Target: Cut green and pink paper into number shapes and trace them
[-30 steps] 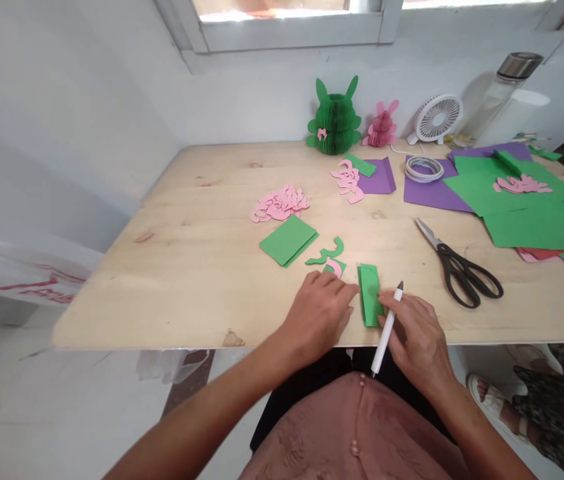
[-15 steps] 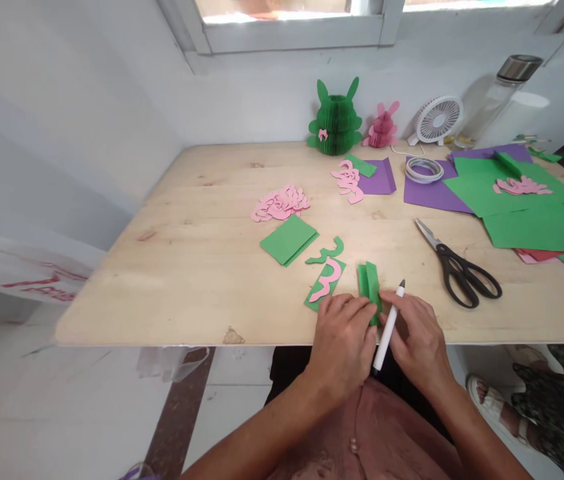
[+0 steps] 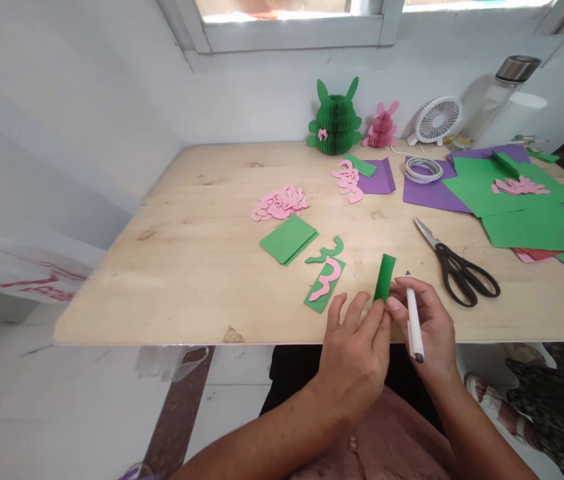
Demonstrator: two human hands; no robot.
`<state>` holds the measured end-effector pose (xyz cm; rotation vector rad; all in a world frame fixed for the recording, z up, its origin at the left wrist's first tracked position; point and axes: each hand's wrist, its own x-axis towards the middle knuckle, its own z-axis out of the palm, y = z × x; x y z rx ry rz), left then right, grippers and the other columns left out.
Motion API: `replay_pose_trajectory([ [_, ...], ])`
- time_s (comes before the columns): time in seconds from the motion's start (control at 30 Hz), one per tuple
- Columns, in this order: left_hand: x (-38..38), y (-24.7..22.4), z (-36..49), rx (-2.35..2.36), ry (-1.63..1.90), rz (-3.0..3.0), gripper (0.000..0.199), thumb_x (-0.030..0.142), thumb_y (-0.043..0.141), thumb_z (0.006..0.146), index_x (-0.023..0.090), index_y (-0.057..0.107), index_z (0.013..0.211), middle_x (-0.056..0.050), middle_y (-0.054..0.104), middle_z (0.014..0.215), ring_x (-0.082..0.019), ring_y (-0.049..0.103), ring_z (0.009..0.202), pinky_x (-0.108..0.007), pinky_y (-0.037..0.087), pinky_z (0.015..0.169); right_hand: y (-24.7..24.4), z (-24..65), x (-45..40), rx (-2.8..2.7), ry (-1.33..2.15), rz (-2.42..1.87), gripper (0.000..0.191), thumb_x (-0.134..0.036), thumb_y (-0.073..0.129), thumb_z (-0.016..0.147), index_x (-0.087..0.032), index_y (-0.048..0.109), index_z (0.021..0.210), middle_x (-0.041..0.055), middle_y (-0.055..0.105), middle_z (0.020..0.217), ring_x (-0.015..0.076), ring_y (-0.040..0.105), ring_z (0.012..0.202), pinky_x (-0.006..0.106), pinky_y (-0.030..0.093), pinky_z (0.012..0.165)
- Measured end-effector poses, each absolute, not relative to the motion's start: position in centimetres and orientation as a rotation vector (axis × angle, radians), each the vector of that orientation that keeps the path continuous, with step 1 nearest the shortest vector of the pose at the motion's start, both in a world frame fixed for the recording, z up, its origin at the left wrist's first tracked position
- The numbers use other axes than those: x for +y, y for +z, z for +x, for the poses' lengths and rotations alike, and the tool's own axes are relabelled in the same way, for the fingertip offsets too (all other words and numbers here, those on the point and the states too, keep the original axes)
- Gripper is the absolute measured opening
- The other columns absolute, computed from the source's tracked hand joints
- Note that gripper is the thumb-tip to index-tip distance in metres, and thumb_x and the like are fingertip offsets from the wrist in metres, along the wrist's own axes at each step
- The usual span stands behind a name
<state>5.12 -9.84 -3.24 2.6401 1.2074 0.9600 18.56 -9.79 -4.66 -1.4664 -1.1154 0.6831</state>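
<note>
A narrow folded strip of green paper (image 3: 385, 277) stands up near the table's front edge, its lower end hidden by fingers. My left hand (image 3: 359, 343) grips that end, index finger against the paper and the other fingers fanned leftward. Closed around a white marker (image 3: 414, 323) with dark ends, my right hand (image 3: 435, 327) also has its fingertips at the strip's lower right side. Left of the strip, a pink wavy cutout (image 3: 329, 277) lies on a small green rectangle (image 3: 318, 303). A green wavy cutout (image 3: 326, 252) sits just above.
Black-handled scissors (image 3: 462, 270) lie open to the right. Folded green paper (image 3: 289, 239) and a pink cutout pile (image 3: 279, 203) lie left. Tape (image 3: 423, 171) and green sheets (image 3: 537, 227) are at the right. Behind stand paper rabbits (image 3: 337, 127), a fan (image 3: 437, 120) and a bottle (image 3: 497, 100).
The green paper has gone from an opened fold to a narrow, more upright strip, slightly right. Both hands moved right, and the marker swung so its lower end points down and right.
</note>
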Motion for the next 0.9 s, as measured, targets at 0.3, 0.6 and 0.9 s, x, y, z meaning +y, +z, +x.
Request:
replay_pose_trajectory([
  [0.3, -9.7, -2.9, 5.0, 1.044, 1.036, 2.641, 0.026, 0.011, 0.051, 0.087, 0.018, 0.063, 0.11, -0.005, 0.069, 0.114, -0.024, 0.053, 0.119, -0.046, 0.029, 0.109, -3.7, 18.2, -8.7, -0.944, 0.646, -1.504, 0.024, -0.032, 0.074, 0.071, -0.021, 0.063, 0.09, 0.0011, 0.065, 0.073, 0.0149, 0.062, 0.061, 0.027, 0.052, 0.055],
  [0.6, -7.6, -1.5, 2.9, 1.091, 1.157, 1.432, 0.025, 0.021, 0.058, 0.084, 0.02, 0.06, 0.109, -0.007, 0.068, 0.101, -0.019, 0.063, 0.093, -0.035, 0.051, 0.084, -4.2, 18.4, -8.8, -0.937, 0.797, -1.375, 0.028, -0.024, 0.072, 0.071, -0.023, 0.062, 0.097, 0.002, 0.069, 0.075, 0.0156, 0.064, 0.062, 0.025, 0.052, 0.054],
  [0.9, -7.8, -1.6, 2.3, 0.982, 0.932, 0.764, 0.019, 0.033, 0.074, 0.071, 0.016, 0.065, 0.071, 0.0, 0.064, 0.068, -0.012, 0.058, 0.064, -0.024, 0.049, 0.063, -2.9, 16.0, -10.3, -1.238, 0.842, -1.362, 0.016, -0.03, 0.064, 0.082, -0.025, 0.059, 0.096, 0.0007, 0.069, 0.076, 0.0147, 0.065, 0.06, 0.023, 0.052, 0.051],
])
